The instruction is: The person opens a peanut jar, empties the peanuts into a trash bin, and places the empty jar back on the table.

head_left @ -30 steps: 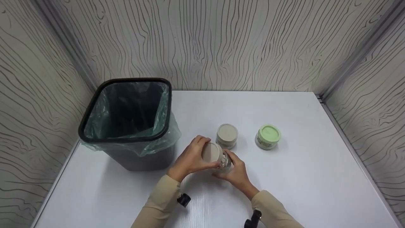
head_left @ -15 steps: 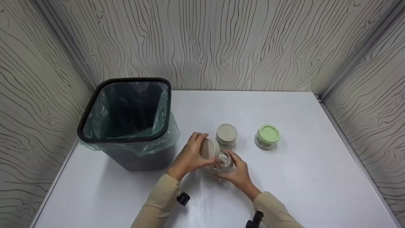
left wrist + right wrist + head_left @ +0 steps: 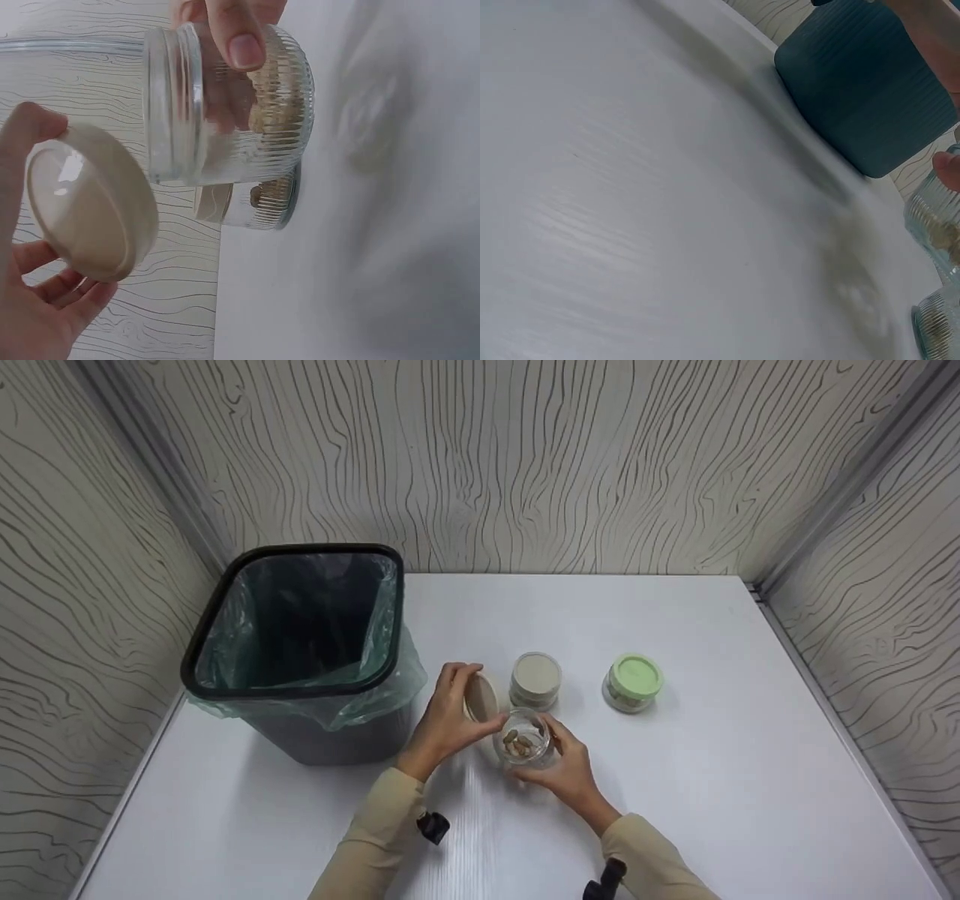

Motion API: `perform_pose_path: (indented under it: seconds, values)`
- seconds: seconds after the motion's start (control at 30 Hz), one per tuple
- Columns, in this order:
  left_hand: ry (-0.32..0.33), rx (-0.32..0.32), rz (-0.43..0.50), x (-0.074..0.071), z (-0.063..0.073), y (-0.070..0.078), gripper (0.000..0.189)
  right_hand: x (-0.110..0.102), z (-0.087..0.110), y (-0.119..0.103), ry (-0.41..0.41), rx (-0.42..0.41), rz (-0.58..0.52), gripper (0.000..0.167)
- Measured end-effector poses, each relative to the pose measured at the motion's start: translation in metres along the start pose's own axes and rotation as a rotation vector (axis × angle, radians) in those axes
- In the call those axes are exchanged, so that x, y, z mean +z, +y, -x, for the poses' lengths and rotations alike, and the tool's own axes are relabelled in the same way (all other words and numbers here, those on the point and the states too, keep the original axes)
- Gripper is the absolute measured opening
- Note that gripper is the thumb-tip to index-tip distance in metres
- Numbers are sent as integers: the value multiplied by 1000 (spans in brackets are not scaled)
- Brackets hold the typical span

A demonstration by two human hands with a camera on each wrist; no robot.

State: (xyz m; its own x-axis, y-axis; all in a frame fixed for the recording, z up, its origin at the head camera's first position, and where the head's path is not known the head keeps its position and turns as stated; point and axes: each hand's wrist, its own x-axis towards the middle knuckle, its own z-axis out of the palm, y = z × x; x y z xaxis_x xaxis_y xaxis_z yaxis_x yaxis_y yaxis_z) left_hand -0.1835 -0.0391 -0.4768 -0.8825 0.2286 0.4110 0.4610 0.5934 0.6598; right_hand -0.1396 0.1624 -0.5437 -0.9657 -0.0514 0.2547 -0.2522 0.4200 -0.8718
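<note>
My left hand [image 3: 444, 721] pinches a beige round lid [image 3: 94, 202] by its rim, tilted on its side and apart from the jar. To its right, my right hand [image 3: 561, 761] grips an uncapped ribbed glass jar [image 3: 523, 737] around its side. Several brown pieces lie at the bottom of that jar, and what they are I cannot tell. The left wrist view shows the jar held off the white table, with the right thumb against its wall. Just behind it stands a second jar with a beige lid [image 3: 537, 675]. Farther right is a jar with a green lid [image 3: 634, 681].
A dark bin [image 3: 352, 739] with a black rim and a green plastic liner [image 3: 409, 675] stands left of the hands. The white table [image 3: 720, 780] reaches back to a wood-patterned wall [image 3: 480, 465], with similar panels on both sides.
The beige lid has come off the glass jar. My left hand has moved it left and tipped it on edge, while the right hand has kept hold of the jar, now showing its opening.
</note>
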Motion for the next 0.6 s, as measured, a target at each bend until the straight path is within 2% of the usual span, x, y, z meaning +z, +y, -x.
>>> perform_pose_path:
  seconds: [0.17,0.4,0.6]
  values:
    - [38,-66,61,5,-2,-5,71,-1,0,-2,-18,18,-47,89]
    - [75,-85,111,10,-4,-12,69,-2,0,-3,-24,35,-56,90]
    - [95,-128,123,16,-5,-18,69,-2,-1,-2,-11,21,-49,91]
